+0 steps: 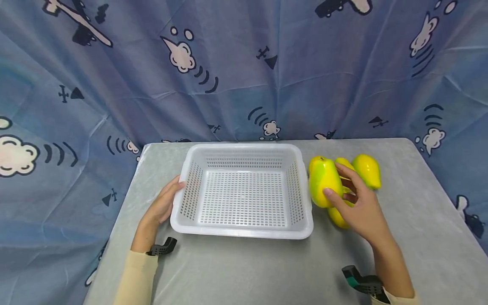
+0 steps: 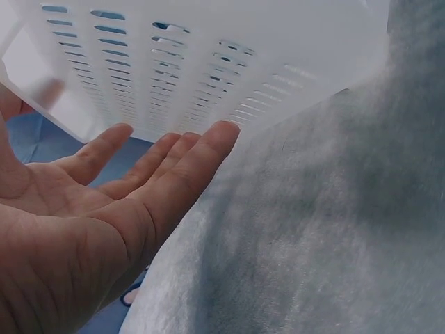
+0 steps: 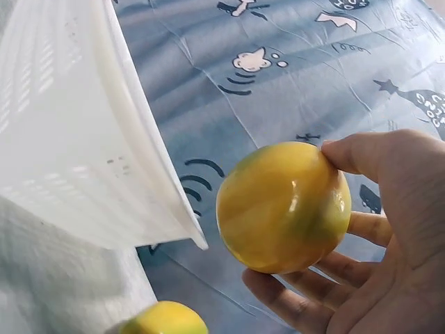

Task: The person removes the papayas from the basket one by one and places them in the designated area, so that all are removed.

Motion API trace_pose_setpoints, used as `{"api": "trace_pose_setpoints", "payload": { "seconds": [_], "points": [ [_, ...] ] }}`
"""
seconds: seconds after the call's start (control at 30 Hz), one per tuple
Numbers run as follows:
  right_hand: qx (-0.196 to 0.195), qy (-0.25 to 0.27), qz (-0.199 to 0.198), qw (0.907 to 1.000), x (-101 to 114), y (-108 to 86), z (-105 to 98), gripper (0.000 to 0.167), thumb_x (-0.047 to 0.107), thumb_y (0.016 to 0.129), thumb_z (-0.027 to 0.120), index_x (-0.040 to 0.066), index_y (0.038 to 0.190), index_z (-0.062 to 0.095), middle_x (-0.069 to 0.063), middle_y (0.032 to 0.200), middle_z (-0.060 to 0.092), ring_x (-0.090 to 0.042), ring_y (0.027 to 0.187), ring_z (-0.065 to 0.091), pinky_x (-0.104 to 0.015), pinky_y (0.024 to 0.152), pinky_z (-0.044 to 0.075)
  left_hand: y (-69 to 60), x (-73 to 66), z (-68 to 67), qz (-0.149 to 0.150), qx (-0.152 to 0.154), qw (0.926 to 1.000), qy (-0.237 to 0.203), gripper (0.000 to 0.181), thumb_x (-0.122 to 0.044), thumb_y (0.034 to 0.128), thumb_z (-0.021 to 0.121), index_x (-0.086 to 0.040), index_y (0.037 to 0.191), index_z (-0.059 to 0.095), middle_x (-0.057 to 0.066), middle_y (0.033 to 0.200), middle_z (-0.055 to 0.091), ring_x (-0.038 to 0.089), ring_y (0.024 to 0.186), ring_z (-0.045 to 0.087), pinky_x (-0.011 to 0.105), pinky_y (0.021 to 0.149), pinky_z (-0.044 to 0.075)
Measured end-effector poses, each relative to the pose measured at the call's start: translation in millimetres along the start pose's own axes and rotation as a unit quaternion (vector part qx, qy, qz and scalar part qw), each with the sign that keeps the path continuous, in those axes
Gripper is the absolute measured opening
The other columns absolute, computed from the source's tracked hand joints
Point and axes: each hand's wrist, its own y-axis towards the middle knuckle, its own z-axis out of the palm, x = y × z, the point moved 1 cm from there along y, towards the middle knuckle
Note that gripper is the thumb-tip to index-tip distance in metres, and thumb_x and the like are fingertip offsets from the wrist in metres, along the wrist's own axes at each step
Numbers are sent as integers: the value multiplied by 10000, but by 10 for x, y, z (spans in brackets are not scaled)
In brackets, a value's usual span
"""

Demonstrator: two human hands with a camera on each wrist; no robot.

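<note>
A white perforated plastic basket [image 1: 242,231] sits on the grey table. My left hand [image 1: 164,203] holds its left side, thumb over the rim; in the left wrist view the fingers [image 2: 184,177] lie along the outer wall. Just beyond the basket's right rim, my right hand [image 1: 360,207] grips a yellow-green mango [image 1: 325,182] between thumb and fingers. The right wrist view shows this mango [image 3: 281,209] held up beside the basket wall [image 3: 104,139]. More mangoes lie behind and under that hand, partly hidden, including one mango [image 1: 367,170] at the far right and one nearer [image 1: 338,218].
The grey tabletop [image 1: 244,271] extends in front of the basket and to the right. A blue patterned cloth [image 1: 236,84] hangs behind the table and down its left side. Each wrist carries a black strap mount [image 1: 164,246].
</note>
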Motion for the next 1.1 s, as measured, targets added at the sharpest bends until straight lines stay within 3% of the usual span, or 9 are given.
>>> {"api": "trace_pose_setpoints", "payload": {
  "seconds": [0.37, 0.63, 0.9, 1.1],
  "points": [
    [-243, -324, 221, 9989, -204, -5, -255, 705, 284, 1020, 714, 287, 1644, 387, -181, 1617, 476, 157, 1162, 423, 5, 870, 387, 8, -3, 0, 60, 51, 10000, 13, 672, -366, 1138, 364, -119, 1714, 122, 293, 1695, 287, 504, 1504, 383, 339, 1036, 534],
    [-206, -488, 363, 9979, -403, -14, -419, 720, 291, 1030, 700, 267, 1661, 354, -200, 1646, 434, 186, 1141, 388, 17, 851, 363, 1, 3, 2, 59, 21, 10000, -27, 670, -370, 1136, 381, -123, 1712, 144, 302, 1674, 324, 429, 1438, 480, 336, 1006, 558],
    [-47, -592, 481, 9971, -568, -36, -512, 723, 283, 1030, 700, 199, 1660, 356, -223, 1669, 395, 207, 1119, 363, 31, 828, 358, -24, 28, -10, 67, 43, 10000, 32, 668, -374, 1139, 370, -124, 1713, 138, 307, 1674, 321, 462, 1453, 464, 364, 1021, 555],
    [-113, -682, 516, 9963, -661, -36, -588, 734, 279, 1034, 694, 201, 1670, 335, -166, 1711, 359, 222, 1118, 342, 41, 823, 349, -5, 15, -2, 64, 47, 10000, 0, 679, -378, 1137, 374, -144, 1718, 112, 282, 1691, 296, 452, 1468, 424, 379, 1040, 529]
  ]
}}
